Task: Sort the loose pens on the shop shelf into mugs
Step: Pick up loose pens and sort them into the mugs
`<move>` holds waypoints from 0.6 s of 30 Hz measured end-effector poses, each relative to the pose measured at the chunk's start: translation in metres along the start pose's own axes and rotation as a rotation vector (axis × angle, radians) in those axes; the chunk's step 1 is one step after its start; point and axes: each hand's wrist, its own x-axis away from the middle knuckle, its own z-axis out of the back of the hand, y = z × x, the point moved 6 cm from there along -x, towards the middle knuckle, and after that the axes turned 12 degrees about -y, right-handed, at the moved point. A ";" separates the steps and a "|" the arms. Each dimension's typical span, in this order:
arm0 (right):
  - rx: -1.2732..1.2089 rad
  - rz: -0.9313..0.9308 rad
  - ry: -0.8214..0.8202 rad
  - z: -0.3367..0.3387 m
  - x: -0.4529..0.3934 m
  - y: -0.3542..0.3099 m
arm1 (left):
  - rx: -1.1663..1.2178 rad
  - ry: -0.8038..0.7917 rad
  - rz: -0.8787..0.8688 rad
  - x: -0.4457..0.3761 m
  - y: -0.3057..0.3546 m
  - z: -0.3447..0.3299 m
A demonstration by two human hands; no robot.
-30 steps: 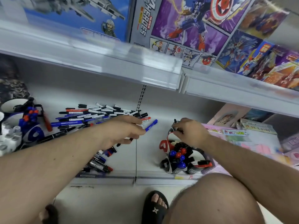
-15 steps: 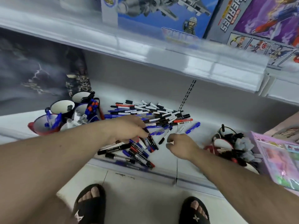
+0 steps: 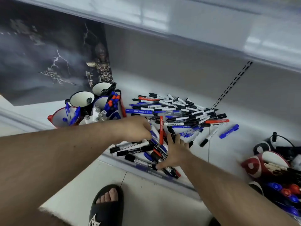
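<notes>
A big pile of loose pens (image 3: 179,111), black, blue and red, covers the middle of the white shelf (image 3: 228,149). A smaller heap of thicker markers (image 3: 135,148) lies at the shelf's front edge. My left hand (image 3: 136,129) is curled over this heap, its fingertips pinched on a blue pen (image 3: 153,134). My right hand (image 3: 175,151) rests flat on the markers with fingers spread, holding nothing. A red marker (image 3: 161,129) lies between the two hands. Mugs stand at the left: a red one (image 3: 57,118) with blue pens, and a blue one (image 3: 114,106) packed with pens.
Two black-rimmed mugs (image 3: 81,99) stand behind the red one. At the right edge are a red mug (image 3: 254,165) and a mug of capped markers (image 3: 285,191). A dark poster box (image 3: 40,54) stands at the back left. The upper shelf (image 3: 195,22) overhangs. My sandalled foot (image 3: 105,204) is below.
My right hand left the mugs on the right and came down onto the front heap of markers. My left hand dropped from the big pile to the same heap. The view swung left.
</notes>
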 end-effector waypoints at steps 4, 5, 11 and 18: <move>0.007 -0.002 0.034 -0.002 -0.011 -0.004 | -0.120 -0.056 -0.025 -0.012 0.002 -0.006; 0.022 0.009 0.040 -0.001 -0.012 -0.004 | -0.123 -0.080 -0.029 -0.013 0.001 -0.008; 0.063 0.090 0.077 0.011 -0.012 -0.001 | -0.196 -0.132 -0.015 -0.014 -0.002 -0.015; 0.011 0.143 0.071 -0.008 -0.008 -0.018 | -0.253 -0.185 -0.044 -0.019 0.004 -0.023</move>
